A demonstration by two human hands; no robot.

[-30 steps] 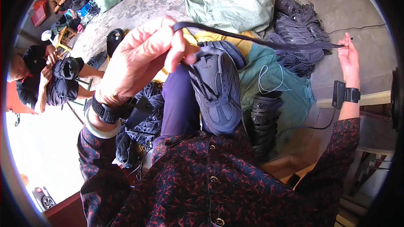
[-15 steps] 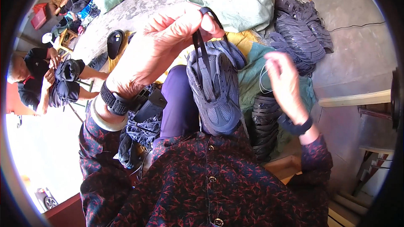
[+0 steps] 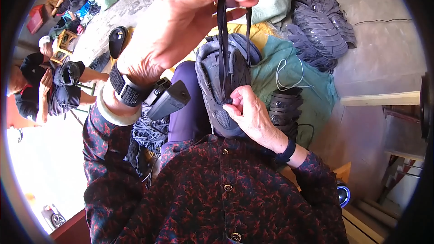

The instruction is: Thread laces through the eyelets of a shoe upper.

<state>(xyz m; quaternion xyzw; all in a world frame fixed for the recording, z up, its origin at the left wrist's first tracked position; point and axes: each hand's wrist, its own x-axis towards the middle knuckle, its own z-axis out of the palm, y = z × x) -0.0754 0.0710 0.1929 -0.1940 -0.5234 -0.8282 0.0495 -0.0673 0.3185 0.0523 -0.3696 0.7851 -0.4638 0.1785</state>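
A grey shoe upper (image 3: 211, 92) with mesh at the toe rests on my lap, its toe towards me. My left hand (image 3: 181, 13) is raised above it, thumb and fingers closed on a black shoelace (image 3: 222, 31) drawn up taut from the shoe in two long strands. At the lower eyelets, my right hand (image 3: 247, 113) is closed, thumb and forefinger against the upper; what they pinch is hidden. Just behind lies another grey upper (image 3: 254, 53). Loose white thread (image 3: 289, 82) lies on a green cloth (image 3: 323, 88) to the right.
Stacked dark uppers (image 3: 322, 27) lie at the far right, a smaller stack (image 3: 285, 108) beside my right wrist. A bundle of dark laces (image 3: 151, 131) is left of my knee. Pale sacks (image 3: 271, 0) stand behind. A seated person (image 3: 40, 81) works at the left.
My left hand has risen, pulling the lace higher. My right hand has come in from the right onto the upper, and the white thread now lies on the green cloth.
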